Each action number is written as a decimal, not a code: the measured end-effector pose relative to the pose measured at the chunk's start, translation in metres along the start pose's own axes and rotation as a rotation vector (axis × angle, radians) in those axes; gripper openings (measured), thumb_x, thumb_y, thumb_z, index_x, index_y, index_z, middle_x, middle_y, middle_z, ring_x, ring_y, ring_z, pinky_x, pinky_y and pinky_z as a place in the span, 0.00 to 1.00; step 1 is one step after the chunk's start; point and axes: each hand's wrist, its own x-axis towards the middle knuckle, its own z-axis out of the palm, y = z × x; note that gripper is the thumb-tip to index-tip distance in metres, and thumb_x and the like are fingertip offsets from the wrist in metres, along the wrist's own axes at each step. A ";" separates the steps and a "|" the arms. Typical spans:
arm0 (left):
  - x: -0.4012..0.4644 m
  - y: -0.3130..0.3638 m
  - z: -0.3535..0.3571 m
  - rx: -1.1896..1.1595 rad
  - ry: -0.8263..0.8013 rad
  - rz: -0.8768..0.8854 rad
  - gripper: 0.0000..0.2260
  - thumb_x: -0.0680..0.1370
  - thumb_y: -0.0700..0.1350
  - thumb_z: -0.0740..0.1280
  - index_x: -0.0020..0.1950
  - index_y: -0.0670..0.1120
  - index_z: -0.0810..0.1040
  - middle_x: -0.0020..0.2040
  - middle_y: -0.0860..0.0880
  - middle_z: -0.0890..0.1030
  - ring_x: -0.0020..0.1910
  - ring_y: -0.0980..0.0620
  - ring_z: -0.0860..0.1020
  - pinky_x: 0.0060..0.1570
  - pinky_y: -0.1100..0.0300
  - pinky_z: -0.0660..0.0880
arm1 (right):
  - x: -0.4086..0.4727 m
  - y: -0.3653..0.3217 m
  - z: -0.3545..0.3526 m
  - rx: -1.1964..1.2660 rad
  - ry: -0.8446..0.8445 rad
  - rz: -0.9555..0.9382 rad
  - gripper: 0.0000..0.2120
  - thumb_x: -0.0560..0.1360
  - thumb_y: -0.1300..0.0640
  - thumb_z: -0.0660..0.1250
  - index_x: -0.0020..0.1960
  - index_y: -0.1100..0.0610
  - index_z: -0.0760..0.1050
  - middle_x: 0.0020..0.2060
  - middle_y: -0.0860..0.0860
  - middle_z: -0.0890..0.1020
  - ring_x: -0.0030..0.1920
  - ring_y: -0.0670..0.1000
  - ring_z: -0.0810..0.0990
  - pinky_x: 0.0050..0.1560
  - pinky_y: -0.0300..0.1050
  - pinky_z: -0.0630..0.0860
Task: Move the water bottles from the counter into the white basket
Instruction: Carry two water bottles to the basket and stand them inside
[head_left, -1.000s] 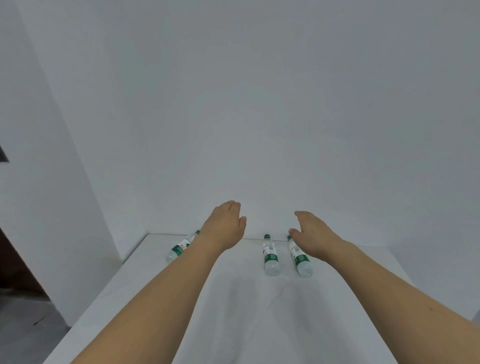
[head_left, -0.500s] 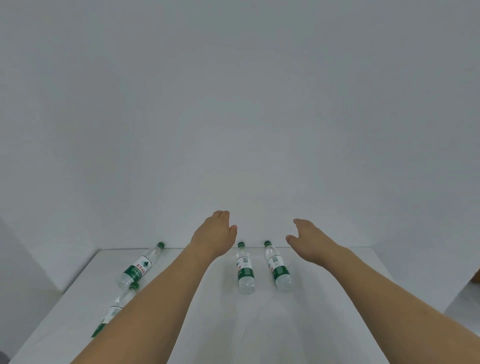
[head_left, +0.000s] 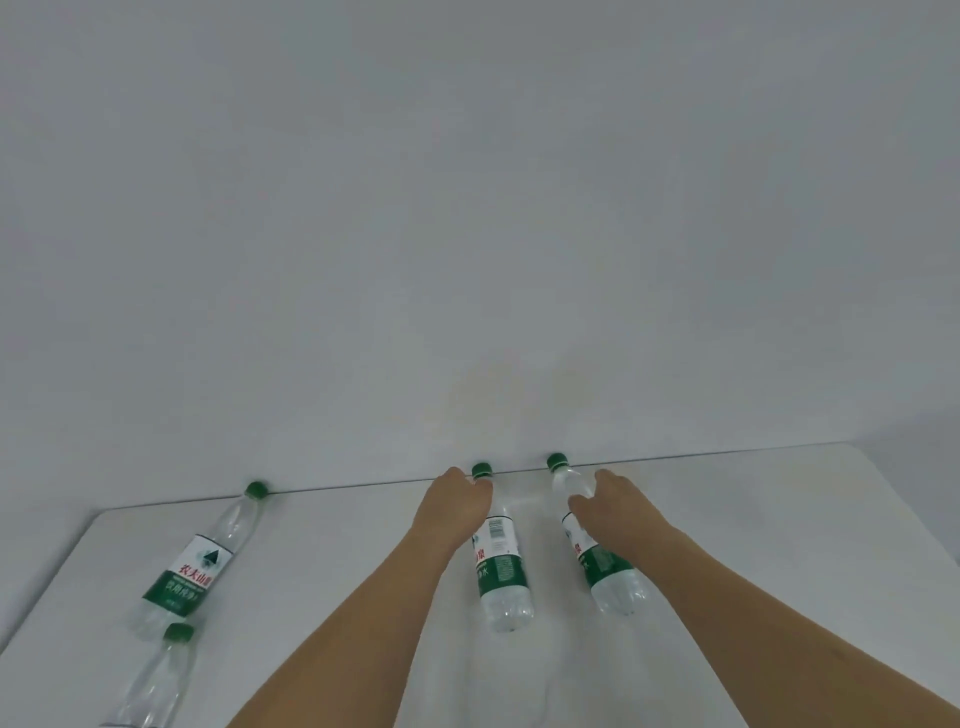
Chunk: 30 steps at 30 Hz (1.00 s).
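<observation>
four green-capped water bottles (head_left: 501, 561) lying on the white table (head_left: 779, 545), lower frame; none moved, basket unseen. left hand (head_left: 454, 512) and right hand (head_left: 618, 514) over the centre pair, fingers loosely spread, gripping nothing yet.

Four clear bottles (head_left: 503, 561) wear green caps and green-and-white labels, red characters showing; the surface (head_left: 779, 545) is white.
</observation>
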 end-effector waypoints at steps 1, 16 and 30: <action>0.018 -0.002 0.012 -0.031 -0.013 -0.040 0.11 0.80 0.51 0.60 0.47 0.43 0.71 0.49 0.46 0.75 0.39 0.52 0.73 0.36 0.60 0.68 | 0.018 0.004 0.011 -0.006 -0.008 0.021 0.18 0.75 0.50 0.59 0.60 0.60 0.68 0.55 0.56 0.74 0.56 0.58 0.76 0.58 0.54 0.76; 0.117 -0.049 0.093 -0.335 0.071 -0.256 0.27 0.58 0.65 0.67 0.52 0.53 0.74 0.51 0.47 0.77 0.47 0.44 0.80 0.52 0.45 0.78 | 0.112 0.031 0.083 -0.131 0.224 0.054 0.29 0.69 0.39 0.65 0.62 0.56 0.66 0.53 0.53 0.74 0.54 0.57 0.76 0.46 0.48 0.70; 0.106 -0.054 0.079 -0.692 -0.056 -0.250 0.22 0.62 0.52 0.73 0.53 0.48 0.74 0.46 0.44 0.81 0.37 0.43 0.82 0.42 0.46 0.82 | 0.103 0.039 0.070 0.096 0.163 0.065 0.28 0.67 0.41 0.71 0.59 0.57 0.70 0.46 0.50 0.78 0.47 0.54 0.78 0.47 0.49 0.77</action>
